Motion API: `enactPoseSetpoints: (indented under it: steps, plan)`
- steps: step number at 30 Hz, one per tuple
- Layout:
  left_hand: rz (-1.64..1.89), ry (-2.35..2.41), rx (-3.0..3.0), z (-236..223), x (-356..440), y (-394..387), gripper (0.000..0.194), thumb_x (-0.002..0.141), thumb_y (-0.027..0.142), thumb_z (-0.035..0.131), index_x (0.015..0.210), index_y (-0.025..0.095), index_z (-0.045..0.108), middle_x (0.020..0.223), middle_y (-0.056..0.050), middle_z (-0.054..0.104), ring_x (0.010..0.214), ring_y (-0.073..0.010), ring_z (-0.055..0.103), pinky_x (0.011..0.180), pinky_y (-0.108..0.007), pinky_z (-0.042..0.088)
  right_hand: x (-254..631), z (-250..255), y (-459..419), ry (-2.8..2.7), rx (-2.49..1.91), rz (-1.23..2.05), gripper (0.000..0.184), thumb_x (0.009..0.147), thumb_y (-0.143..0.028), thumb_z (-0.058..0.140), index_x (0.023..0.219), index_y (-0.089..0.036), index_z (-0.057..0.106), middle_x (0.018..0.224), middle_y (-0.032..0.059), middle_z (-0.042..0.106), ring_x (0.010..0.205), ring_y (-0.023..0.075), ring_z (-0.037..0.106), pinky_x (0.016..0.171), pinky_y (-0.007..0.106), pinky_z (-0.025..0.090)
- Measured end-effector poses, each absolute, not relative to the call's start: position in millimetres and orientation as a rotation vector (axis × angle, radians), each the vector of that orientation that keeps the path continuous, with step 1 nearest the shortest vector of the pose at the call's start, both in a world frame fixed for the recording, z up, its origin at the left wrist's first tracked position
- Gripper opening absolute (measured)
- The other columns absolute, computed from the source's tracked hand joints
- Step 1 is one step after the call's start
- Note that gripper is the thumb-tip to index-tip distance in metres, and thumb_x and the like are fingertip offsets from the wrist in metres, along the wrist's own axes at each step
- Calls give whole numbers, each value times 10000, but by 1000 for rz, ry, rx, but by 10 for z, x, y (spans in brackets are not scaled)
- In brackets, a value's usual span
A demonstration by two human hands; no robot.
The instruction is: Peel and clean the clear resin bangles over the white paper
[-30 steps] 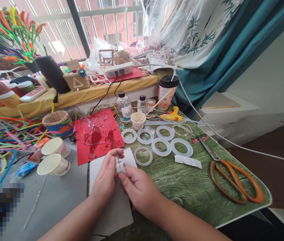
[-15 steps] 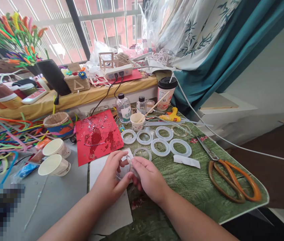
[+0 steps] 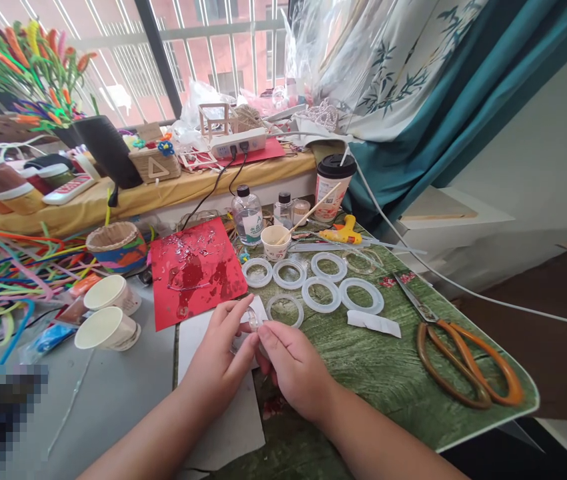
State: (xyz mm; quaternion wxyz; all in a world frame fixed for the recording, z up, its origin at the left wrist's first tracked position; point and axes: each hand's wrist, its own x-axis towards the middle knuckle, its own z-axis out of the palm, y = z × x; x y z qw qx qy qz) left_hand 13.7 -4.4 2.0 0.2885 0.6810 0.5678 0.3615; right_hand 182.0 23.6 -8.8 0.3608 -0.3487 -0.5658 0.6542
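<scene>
The transparent ring [image 3: 252,319] is in our grasp over the white paper [image 3: 223,427]; our left hand [image 3: 221,353] pinches one side and our right hand [image 3: 291,360] the other, near translucent ring-shaped moulds [image 3: 361,309].

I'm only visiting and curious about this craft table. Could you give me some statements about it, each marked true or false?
1. The left hand and right hand hold one clear piece between them. True.
2. The scissors lie left of the pale rings. False: the scissors lie right of the rings.
3. A thin stick leans in the small paper cup. True.
4. The glue gun is blue. False: the glue gun is yellow.
5. The red sheet has dark patches on it. True.
</scene>
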Motion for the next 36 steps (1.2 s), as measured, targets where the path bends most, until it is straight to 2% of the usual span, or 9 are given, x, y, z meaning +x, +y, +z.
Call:
enactPoseSetpoints:
  steps: [3, 8, 13, 16, 20, 24, 29, 32, 36]
  plan:
    - [937, 1492, 1870, 20, 127, -47, 526, 1046, 375, 581, 1565, 320, 510, 1339, -116, 569, 1081, -262, 632, 1043, -461, 537, 1832, -83, 250, -1413, -905, 1689, 488, 1111, -550, 419, 784, -210, 544, 637, -38, 492, 553, 124, 424, 551, 275, 349]
    - [935, 1477, 1882, 22, 132, -59, 544, 1062, 344, 542, 1601, 321, 469, 1375, -125, 558, 1137, -271, 623, 1054, -459, 525, 1834, -88, 268, -1472, -897, 1679, 489, 1114, -527, 430, 754, -209, 525, 634, -34, 490, 569, 127, 424, 566, 280, 342]
    - [930, 1489, 1879, 30, 151, -57, 556, 1059, 327, 537, 1610, 314, 466, 1348, -128, 574, 1144, -273, 622, 1065, -468, 520, 1816, -96, 263, -1471, -899, 1670, 505, 1108, -547, 438, 740, -210, 513, 642, -30, 495, 580, 129, 430, 575, 281, 349]
    - [925, 1497, 1877, 28, 155, -56, 563, 1048, 338, 564, 1605, 330, 479, 1383, -129, 570, 1214, -295, 602, 1078, -470, 514, 1809, -88, 259, -1403, -929, 1653, 501, 1099, -567, 442, 747, -216, 507, 628, -37, 474, 577, 134, 423, 571, 283, 349]
    - [950, 1513, 1842, 20, 139, -49, 555, 1069, 340, 517, 1620, 340, 458, 1330, -118, 587, 1127, -270, 630, 1059, -469, 528, 1803, -72, 256, -1501, -915, 1614, 539, 1097, -579, 434, 703, -215, 492, 626, -27, 483, 589, 137, 432, 578, 287, 346]
    - [935, 1487, 1902, 20, 131, -47, 576, 1045, 323, 556, 1614, 337, 468, 1395, -133, 572, 1217, -299, 604, 1086, -491, 507, 1800, -58, 256, -1414, -961, 1641, 536, 1086, -605, 437, 718, -220, 497, 610, -32, 479, 561, 135, 427, 553, 283, 342]
    - [928, 1463, 1917, 13, 133, -53, 583, 1038, 300, 556, 1613, 333, 467, 1412, -130, 578, 1151, -280, 626, 1057, -472, 513, 1806, -66, 267, -1470, -943, 1635, 537, 1074, -591, 471, 694, -212, 498, 611, -31, 484, 560, 124, 427, 548, 278, 338]
    - [956, 1481, 1889, -7, 113, -45, 568, 1011, 305, 595, 1574, 312, 521, 1399, -128, 604, 1163, -295, 613, 1031, -463, 506, 1814, -56, 298, -1245, -968, 1785, 467, 1025, -603, 521, 776, -208, 548, 606, -48, 492, 488, 108, 411, 489, 265, 327]
    - [1141, 1490, 1598, -46, 64, -33, 458, 1050, 370, 514, 1489, 273, 598, 1364, -127, 654, 1095, -286, 636, 967, -446, 493, 1824, -9, 340, -1003, -901, 1930, 367, 932, -519, 582, 1054, -179, 645, 658, -48, 551, 492, 119, 475, 484, 256, 376]
